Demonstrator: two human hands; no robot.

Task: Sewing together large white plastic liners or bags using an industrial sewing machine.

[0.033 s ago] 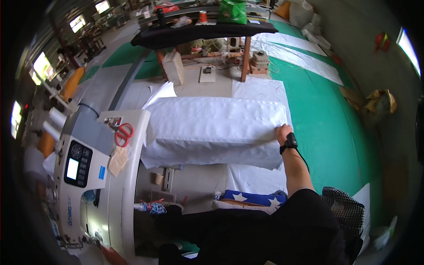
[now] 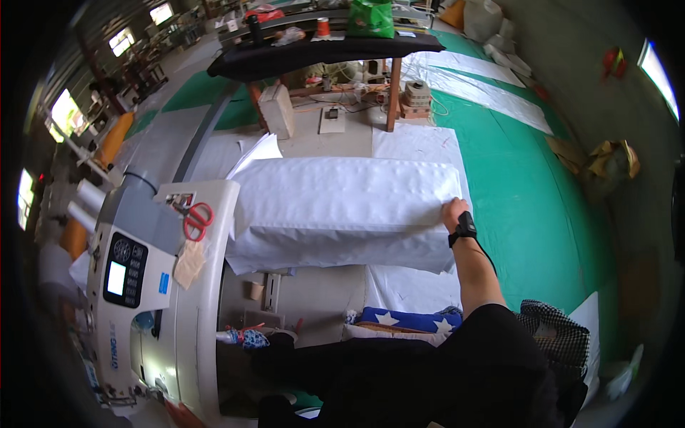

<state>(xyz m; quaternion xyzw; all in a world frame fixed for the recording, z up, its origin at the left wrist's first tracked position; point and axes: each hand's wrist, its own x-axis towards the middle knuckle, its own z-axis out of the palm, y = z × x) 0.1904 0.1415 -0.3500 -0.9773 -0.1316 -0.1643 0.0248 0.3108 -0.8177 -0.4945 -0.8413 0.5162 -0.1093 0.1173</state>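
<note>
The person's right hand (image 2: 452, 212) reaches forward with its fingers curled over the right edge of a stack of white woven fabric sheets (image 2: 342, 207), gripping that edge; a black band sits on the wrist just behind it. The stack lies flat across the middle of the worktable (image 2: 314, 299), its left end butting against the white sewing machine (image 2: 153, 285) and its lower layer hanging a little over the table's near side. Red-handled scissors (image 2: 197, 220) rest on top of the machine, just left of the fabric, with a grey control panel (image 2: 121, 267) nearer the person. The left hand is out of sight, so its fingers cannot be judged. Beyond the stack stands a wooden-legged bench (image 2: 321, 53) draped in black, and green floor matting (image 2: 528, 192) spreads to the right
</note>
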